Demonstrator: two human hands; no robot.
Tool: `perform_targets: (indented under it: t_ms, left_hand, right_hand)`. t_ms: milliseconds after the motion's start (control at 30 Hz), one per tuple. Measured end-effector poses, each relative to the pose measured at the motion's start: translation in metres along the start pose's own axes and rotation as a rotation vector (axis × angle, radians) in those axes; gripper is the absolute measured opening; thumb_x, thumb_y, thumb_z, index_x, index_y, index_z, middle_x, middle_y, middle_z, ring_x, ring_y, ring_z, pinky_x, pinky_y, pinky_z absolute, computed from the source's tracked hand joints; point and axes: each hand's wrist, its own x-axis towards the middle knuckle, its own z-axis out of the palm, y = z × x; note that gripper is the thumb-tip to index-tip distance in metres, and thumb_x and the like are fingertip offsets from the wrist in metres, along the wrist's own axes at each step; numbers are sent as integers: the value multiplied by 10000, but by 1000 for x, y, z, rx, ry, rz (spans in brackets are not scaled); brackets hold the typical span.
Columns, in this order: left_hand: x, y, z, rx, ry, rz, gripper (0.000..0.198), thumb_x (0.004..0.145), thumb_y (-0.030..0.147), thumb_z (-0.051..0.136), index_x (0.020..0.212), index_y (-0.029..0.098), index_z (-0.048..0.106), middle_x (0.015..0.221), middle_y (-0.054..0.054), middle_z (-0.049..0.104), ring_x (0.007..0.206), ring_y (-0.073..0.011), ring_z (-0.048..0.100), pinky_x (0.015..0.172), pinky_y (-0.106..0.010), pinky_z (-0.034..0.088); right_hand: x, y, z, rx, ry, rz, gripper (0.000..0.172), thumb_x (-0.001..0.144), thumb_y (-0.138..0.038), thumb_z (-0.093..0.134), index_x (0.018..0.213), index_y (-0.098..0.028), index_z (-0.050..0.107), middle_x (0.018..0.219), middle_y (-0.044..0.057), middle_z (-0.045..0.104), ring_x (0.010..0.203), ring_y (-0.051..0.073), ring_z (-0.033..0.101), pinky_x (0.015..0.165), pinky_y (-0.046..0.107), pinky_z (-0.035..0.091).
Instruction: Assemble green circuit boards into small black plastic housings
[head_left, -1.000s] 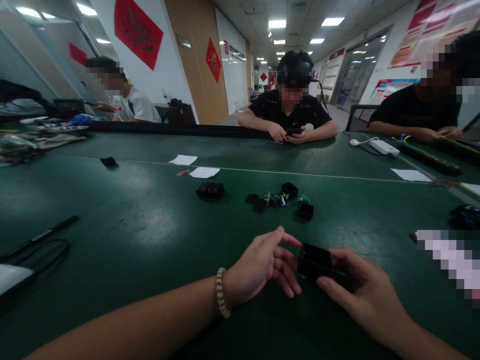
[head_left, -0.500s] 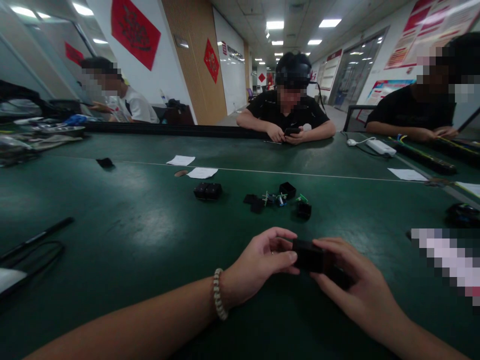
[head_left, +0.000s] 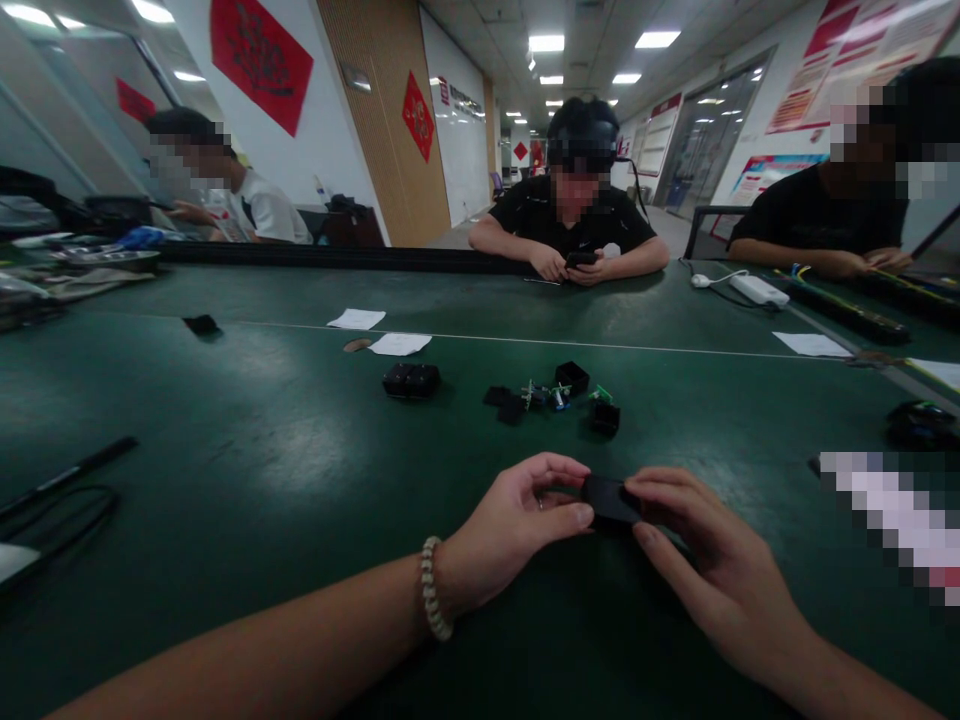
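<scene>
It's the black box in the spotlight, gripped at both ends over the green table; whether it touches the tabletop, I can't tell. At the box's left end, the left hand, forearm slanting in from lower left, beaded bracelet at the wrist, thumb on the near corner, index finger curved to the far one! At the box's right end, the right hand, fingers arched over the far corner, thumb against the near, each hand covering part of its end.

Straight beyond the box, well clear of it, a small casing; farther and slightly left, an open casing, circuit boards and flat black pieces. Farther left of the box, two joined-up black cubes! And well beyond the box, a person holding a phone.
</scene>
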Motion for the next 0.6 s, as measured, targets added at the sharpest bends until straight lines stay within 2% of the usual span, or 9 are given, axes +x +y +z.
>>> perform_targets:
  t_ms: [100,267,600]
  left_hand:
    - [1,-1,-1,21,1,5,368,778,143,856,1106,177,690,1146,-77,695,1109,-221,663,1041,-459,505]
    - [3,-2,-2,24,3,3,414,763,111,854,1133,182,683,1164,-81,704,1100,-216,675,1063,-473,497]
    - [2,-2,-3,31,7,-16,536,731,86,862,1232,182,699,1222,-114,743,1139,-237,691,1076,-471,487]
  right_hand:
    - [-1,0,1,25,7,-2,300,968,-181,637,1233,-315,677,1232,71,669,1064,233,749,854,353,685]
    - [-1,1,5,94,48,-1,419,949,-149,640,1333,-306,585,1181,69,660,1061,229,745,892,364,684]
    - [-2,3,5,112,19,17,477,914,-140,680,1350,-318,603,1307,72,581,1157,226,716,963,361,672]
